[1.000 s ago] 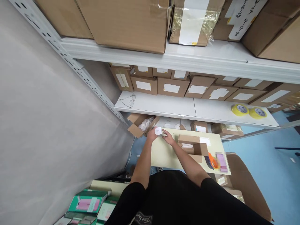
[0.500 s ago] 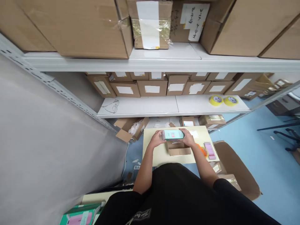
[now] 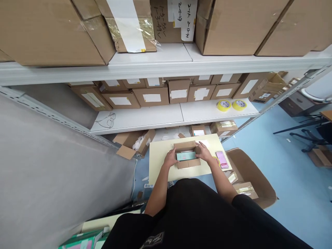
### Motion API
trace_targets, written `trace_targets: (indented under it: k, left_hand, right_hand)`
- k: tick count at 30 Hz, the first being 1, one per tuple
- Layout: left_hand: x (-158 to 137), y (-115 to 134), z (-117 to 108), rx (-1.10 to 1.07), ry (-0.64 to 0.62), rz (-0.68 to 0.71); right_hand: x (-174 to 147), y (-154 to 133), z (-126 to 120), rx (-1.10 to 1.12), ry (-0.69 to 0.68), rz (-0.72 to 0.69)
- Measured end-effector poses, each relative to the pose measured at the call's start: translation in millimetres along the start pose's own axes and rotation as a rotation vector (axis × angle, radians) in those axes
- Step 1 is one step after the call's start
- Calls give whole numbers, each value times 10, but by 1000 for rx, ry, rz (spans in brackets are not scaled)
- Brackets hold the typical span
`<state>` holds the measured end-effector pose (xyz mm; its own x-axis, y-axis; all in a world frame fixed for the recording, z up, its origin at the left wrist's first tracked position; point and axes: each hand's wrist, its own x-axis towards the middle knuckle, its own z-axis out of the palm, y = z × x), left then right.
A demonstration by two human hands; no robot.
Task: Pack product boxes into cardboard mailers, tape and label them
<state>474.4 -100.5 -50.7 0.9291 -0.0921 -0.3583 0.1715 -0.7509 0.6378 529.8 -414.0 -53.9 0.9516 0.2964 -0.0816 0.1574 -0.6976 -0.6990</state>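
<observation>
A slim mint-green box (image 3: 186, 156) lies level in the opening of a small cardboard box (image 3: 189, 163), whose flaps stand open. My left hand (image 3: 170, 158) grips the green box's left end, its fingers curved by the carton's left side. At the opposite end my right hand (image 3: 204, 152) closes on the green box, fingertips over the carton's right edge. How deep the green box sits inside is partly hidden by the front flap. The carton rests on a pale yellow table (image 3: 158, 169).
Right of my hands lie a pink item (image 3: 222, 159) and a tape roll (image 3: 215, 160). A large open carton (image 3: 255, 176) stands beside the table; another open box (image 3: 135, 141) is at left. The shelf (image 3: 145, 117) ahead holds boxes, glasses (image 3: 110, 120) and yellow tape rolls (image 3: 223, 105).
Both hands have brought the mint-green box down from above the carton into its opening. The view has shifted to the right, and the carton's back flap now shows.
</observation>
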Motion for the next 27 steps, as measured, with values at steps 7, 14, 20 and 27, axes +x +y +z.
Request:
trace_targets:
  k: [7, 14, 20, 27]
  left_hand:
    - [29, 73, 374, 51, -91, -6]
    - [-94, 32, 852, 222, -184, -134]
    - [-266, 98, 1110, 312, 12, -132]
    - [-593, 535, 1180, 277, 236, -137]
  right_hand:
    - [-29, -71, 35, 53, -23, -36]
    - [-115, -70, 85, 78, -129, -55]
    - [-260, 6, -15, 103, -174, -116]
    - [-404, 88, -330, 140, -148, -212]
